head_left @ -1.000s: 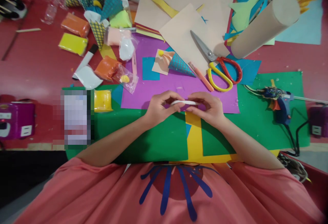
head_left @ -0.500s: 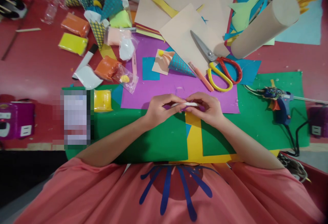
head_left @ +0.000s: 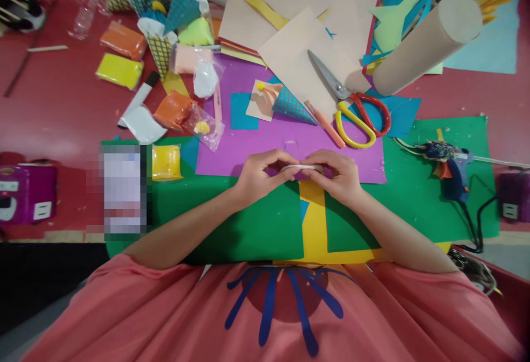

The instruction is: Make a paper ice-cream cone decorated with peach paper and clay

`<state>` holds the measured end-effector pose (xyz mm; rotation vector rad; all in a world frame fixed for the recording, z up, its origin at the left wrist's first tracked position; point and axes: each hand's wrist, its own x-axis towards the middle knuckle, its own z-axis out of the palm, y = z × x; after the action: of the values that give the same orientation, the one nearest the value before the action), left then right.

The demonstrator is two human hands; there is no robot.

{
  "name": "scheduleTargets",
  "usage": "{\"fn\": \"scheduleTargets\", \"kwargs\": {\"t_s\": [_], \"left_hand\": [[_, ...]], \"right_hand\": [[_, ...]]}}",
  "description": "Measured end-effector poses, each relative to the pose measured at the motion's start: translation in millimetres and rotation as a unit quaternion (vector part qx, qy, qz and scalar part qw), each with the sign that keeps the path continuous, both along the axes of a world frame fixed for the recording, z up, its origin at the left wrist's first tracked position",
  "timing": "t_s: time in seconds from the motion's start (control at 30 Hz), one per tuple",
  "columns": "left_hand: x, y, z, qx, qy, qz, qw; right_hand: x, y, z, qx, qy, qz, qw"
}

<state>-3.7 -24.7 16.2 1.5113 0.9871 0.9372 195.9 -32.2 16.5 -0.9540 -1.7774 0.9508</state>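
Note:
A thin strip of white modelling clay (head_left: 305, 167) is pinched between my two hands, just above the purple sheet (head_left: 232, 155). The fingertips and thumb of my left hand (head_left: 261, 177) grip its left part; those of my right hand (head_left: 338, 175) grip the right part. Fingers cover much of the strip. Beyond my hands lies a small blue paper cone (head_left: 293, 106) with a peach ruffle and a yellow ball at its wide end. An orange pen-like tool (head_left: 327, 124) rests beside it, next to scissors (head_left: 342, 92) with red and yellow handles.
Packets of clay, among them a yellow one (head_left: 166, 162) and an orange one (head_left: 174, 109), lie left. More paper cones (head_left: 184, 0) stand behind. A glue gun (head_left: 455, 171) with a cord sits right, below a beige paper tube (head_left: 426, 44). A blurred phone (head_left: 123, 191) lies left.
The fingers have shifted slightly along the white clay, and the strip looks thinner between them. Both hands stay in nearly the same place; the other things have not moved.

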Motion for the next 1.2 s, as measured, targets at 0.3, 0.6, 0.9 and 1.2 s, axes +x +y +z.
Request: {"fn": "scheduleTargets", "kwargs": {"t_s": [0.3,0.6,0.9,1.2], "left_hand": [[-0.5,4.4,1.4,0.011,0.014,0.011,1.000],[-0.1,3.6,2.2,0.016,0.019,0.007,1.000],[-0.4,4.5,3.2,0.078,0.036,0.012,0.996],[-1.9,4.6,-1.2,0.074,0.033,0.005,0.997]], "right_hand": [[-0.3,-1.7,-0.5,-0.044,0.005,-0.043,0.998],[0.7,-0.6,0.5,-0.020,-0.028,-0.036,0.999],[-2.5,-2.4,1.9,-0.047,-0.022,-0.030,0.998],[-1.1,-3.5,2.5,-0.042,-0.013,-0.048,0.998]]}}
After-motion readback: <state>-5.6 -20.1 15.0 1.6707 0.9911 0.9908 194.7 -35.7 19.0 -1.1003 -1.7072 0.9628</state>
